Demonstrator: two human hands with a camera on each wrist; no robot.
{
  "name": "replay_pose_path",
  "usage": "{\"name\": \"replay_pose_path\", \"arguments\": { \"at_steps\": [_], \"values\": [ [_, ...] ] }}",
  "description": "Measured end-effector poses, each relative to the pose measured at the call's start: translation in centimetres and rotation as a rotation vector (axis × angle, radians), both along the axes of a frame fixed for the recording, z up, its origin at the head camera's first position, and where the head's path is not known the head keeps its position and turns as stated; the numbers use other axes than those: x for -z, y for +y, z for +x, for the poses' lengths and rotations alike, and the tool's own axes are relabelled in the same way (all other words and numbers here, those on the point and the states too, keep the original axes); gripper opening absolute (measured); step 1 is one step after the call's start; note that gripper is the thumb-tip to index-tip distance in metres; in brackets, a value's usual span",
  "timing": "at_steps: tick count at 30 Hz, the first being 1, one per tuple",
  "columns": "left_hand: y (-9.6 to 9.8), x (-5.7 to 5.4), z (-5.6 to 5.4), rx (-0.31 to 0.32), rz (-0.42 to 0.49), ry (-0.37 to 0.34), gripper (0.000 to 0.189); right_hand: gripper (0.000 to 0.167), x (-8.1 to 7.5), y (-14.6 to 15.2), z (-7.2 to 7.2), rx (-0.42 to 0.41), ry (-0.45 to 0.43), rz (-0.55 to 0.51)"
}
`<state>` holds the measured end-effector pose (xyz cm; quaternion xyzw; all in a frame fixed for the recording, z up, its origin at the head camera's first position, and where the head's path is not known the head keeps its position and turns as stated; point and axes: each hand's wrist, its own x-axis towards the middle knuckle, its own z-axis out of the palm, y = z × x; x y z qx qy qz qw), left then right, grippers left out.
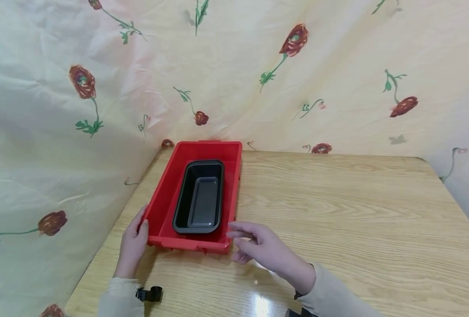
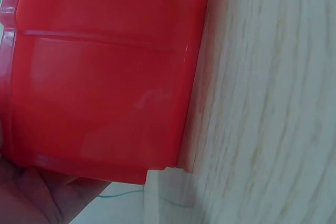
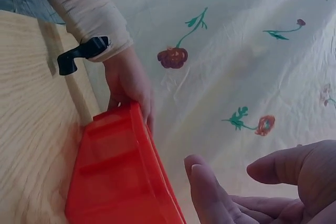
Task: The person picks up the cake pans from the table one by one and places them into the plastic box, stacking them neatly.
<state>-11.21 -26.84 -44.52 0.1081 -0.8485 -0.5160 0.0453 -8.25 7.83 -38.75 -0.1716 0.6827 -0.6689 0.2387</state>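
Observation:
A red plastic tray (image 1: 191, 244) with raised sides lies on the wooden table. Inside it rests a dark grey loaf pan (image 1: 204, 203), with nothing in it. My left hand (image 1: 133, 242) grips the tray's left side near the front corner, thumb over the rim. Part of that hand (image 2: 31, 198) also shows under the tray's edge in the left wrist view. Beside the front right corner is my right hand (image 1: 260, 245), its fingers loosely bent and thumb apart. In the right wrist view, thumb and fingers of the right hand (image 3: 273, 187) hold nothing.
The light wooden tabletop (image 1: 337, 211) extends to the right of the tray. A pale cloth (image 1: 234, 66) printed with red flowers hangs behind the table and along its left side. Each wrist wears a black strap mount, such as the left one (image 1: 149, 294).

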Motion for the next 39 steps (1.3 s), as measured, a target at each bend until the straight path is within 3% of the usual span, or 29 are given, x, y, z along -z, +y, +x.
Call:
{"name": "replay_pose_path", "arguments": {
  "at_steps": [7, 22, 30, 39],
  "values": [
    [0.2, -0.1, 0.2, -0.05, -0.084, 0.061, 0.047, 0.048, 0.6, 1.8, 0.2, 0.014, 0.026, 0.026],
    [1.2, -1.0, 0.3, -0.101, -0.204, 0.084, 0.05, 0.05, 2.1, 5.8, 0.8, 0.047, 0.079, 0.043],
    [2.6, -1.7, 0.4, -0.049, -0.371, 0.178, 0.051, 0.048, 2.2, 8.2, 1.2, 0.07, 0.096, 0.041],
    [4.9, -2.6, 0.5, 0.025, -0.504, 0.212, 0.063, 0.041, 2.2, 11.3, 1.8, 0.143, 0.188, 0.069]
  ]
}}
